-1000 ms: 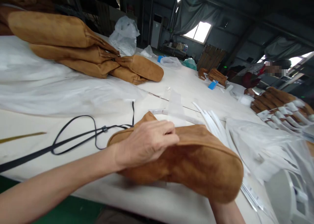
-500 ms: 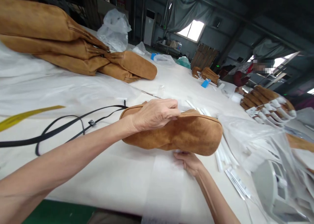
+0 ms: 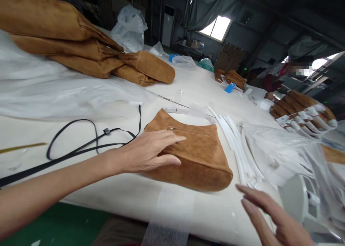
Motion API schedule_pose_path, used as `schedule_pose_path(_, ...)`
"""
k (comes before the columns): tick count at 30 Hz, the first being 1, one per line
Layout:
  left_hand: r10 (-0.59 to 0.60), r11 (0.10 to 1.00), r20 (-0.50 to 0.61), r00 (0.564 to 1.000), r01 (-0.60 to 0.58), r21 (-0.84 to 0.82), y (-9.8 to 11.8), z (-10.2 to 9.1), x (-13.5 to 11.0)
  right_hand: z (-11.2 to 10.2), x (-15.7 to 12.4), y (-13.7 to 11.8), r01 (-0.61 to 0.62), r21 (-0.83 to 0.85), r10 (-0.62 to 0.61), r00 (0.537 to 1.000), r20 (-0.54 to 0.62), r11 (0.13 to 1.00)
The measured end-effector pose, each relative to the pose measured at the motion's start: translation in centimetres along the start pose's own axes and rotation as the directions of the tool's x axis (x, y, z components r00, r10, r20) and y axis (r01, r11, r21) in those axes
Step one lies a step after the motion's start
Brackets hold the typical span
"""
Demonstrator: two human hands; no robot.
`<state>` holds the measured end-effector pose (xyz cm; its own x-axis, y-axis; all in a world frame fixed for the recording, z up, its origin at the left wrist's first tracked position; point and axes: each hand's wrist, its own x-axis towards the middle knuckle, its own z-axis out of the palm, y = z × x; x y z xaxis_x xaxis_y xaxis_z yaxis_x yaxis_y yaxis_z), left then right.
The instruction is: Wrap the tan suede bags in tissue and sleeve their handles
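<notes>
A tan suede bag point(image 3: 196, 156) lies flat on the white table point(image 3: 113, 192), its zipper side up. My left hand point(image 3: 147, 151) rests on the bag's near left part, fingers stretched out flat. My right hand point(image 3: 272, 217) hovers at the lower right, fingers extended and apart, holding nothing and just clear of the bag. A black strap point(image 3: 81, 145) loops across the table to the left of the bag.
A pile of tan bags point(image 3: 81, 48) lies on clear plastic sheeting point(image 3: 54, 91) at the far left. White plastic strips point(image 3: 234, 138) and clear bags point(image 3: 285, 149) lie right of the bag. More tan bags point(image 3: 299, 106) are stacked at right, where another person sits.
The bag was held up between both hands; it now lies flat on the table. My right hand came out from under it and moved to the lower right.
</notes>
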<state>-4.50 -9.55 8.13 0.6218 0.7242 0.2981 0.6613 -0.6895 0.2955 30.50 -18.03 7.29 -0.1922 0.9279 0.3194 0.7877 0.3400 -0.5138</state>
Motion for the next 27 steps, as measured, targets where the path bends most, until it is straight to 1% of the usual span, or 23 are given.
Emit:
schedule_pose_path(1,-0.017,1.0,0.005,1.0,0.017,0.015,-0.1,0.1,-0.8,0.0,0.9,-0.1,0.091,-0.079,-0.102,0.983,-0.151,0.993)
schedule_pose_path(2,-0.033,0.999,0.027,0.999,0.032,0.039,-0.3,0.4,-1.6,0.5,1.9,0.0,0.163,-0.146,-0.194,0.954,-0.228,0.976)
schedule_pose_path(3,-0.054,0.997,0.06,0.997,0.05,0.064,-0.6,0.7,-2.2,1.4,2.9,0.4,0.226,-0.186,-0.266,0.936,-0.231,0.956)
schedule_pose_path(4,-0.082,0.994,0.093,0.992,0.074,0.086,-0.8,0.9,-2.7,2.5,3.8,0.8,0.274,-0.198,-0.304,0.942,-0.143,0.941)
schedule_pose_path(5,-0.115,0.989,0.12,0.986,0.103,0.103,-1.1,1.1,-3.1,3.6,4.6,1.4,0.289,-0.184,-0.294,0.956,0.0,0.939)
schedule_pose_path(6,-0.147,0.985,0.14,0.979,0.131,0.113,-1.4,1.0,-3.2,4.5,5.3,2.1,0.264,-0.173,-0.243,0.961,0.133,0.949)
schedule_pose_path(7,-0.172,0.981,0.157,0.973,0.154,0.118,-1.7,0.8,-3.3,5.0,5.7,2.7,0.23,-0.172,-0.185,0.953,0.242,0.958)
schedule_pose_path(8,-0.188,0.979,0.175,0.966,0.169,0.118,-2.1,0.3,-3.2,5.2,6.0,3.2,0.198,-0.182,-0.134,0.941,0.31,0.963)
schedule_pose_path(9,-0.2,0.977,0.195,0.96,0.181,0.114,-2.4,-0.4,-3.1,5.1,6.1,3.5,0.177,-0.201,-0.1,0.934,0.342,0.963)
schedule_pose_path(11,-0.251,0.967,0.233,0.939,0.234,0.098,-3.3,-2.1,-3.0,4.2,6.0,3.9,0.184,-0.231,-0.095,0.931,0.352,0.955)
schedule_pose_path(13,-0.353,0.935,0.24,0.904,0.344,0.081,-4.4,-3.6,-3.1,3.6,5.6,3.9,0.227,-0.228,-0.145,0.934,0.328,0.947)
schedule_pose_path(15,-0.453,0.891,0.202,0.868,0.449,0.069,-5.2,-4.3,-3.5,3.8,5.2,3.5,0.274,-0.229,-0.22,0.947,0.233,0.934)
schedule_pose_path(16,-0.475,0.88,0.164,0.865,0.472,0.06,-5.3,-4.3,-3.6,4.3,5.1,3.4,0.296,-0.237,-0.26,0.95,0.171,0.925)
schedule_pose_path(17,-0.468,0.884,0.123,0.875,0.466,0.044,-5.1,-4.0,-3.7,5.0,5.0,3.2,0.322,-0.247,-0.299,0.946,0.125,0.914)
schedule_pose_path(18,-0.431,0.902,0.086,0.898,0.43,0.022,-4.6,-3.4,-3.6,5.8,4.9,3.1,0.35,-0.252,-0.333,0.937,0.109,0.902)
schedule_pose_path(19,-0.368,0.929,0.055,0.928,0.369,0.0,-3.9,-2.7,-3.4,6.6,5.0,3.0,0.373,-0.247,-0.351,0.928,0.127,0.895)
schedule_pose_path(20,-0.288,0.957,0.038,0.957,0.289,-0.023,-3.1,-2.0,-3.1,7.3,5.0,3.1,0.384,-0.233,-0.353,0.921,0.167,0.893)
schedule_pose_path(21,-0.206,0.977,0.044,0.978,0.208,-0.037,-2.2,-1.3,-3.0,7.8,5.1,3.3,0.384,-0.212,-0.338,0.915,0.221,0.899)
schedule_pose_path(22,-0.138,0.989,0.054,0.989,0.14,-0.038,-1.2,-0.7,-2.9,8.2,5.3,3.5,0.367,-0.193,-0.31,0.911,0.272,0.91)
schedule_pose_path(23,-0.093,0.995,0.07,0.993,0.095,-0.029,-0.4,-0.3,-3.2,8.3,5.4,3.8,0.338,-0.177,-0.274,0.91,0.31,0.924)
schedule_pose_path(24,-0.069,0.997,0.081,0.994,0.071,-0.015,0.2,-0.1,-3.7,8.3,5.6,4.1,0.311,-0.163,-0.244,0.909,0.337,0.936)
schedule_pose_path(25,-0.07,0.997,0.082,0.994,0.071,-0.004,0.6,0.0,-4.5,8.2,5.8,4.4,0.293,-0.147,-0.227,0.909,0.35,0.945)
schedule_pose_path(27,-0.129,0.992,0.054,0.99,0.129,0.003,0.8,-0.2,-7.1,7.9,6.0,4.7,0.255,-0.118,-0.204,0.922,0.33,0.96)
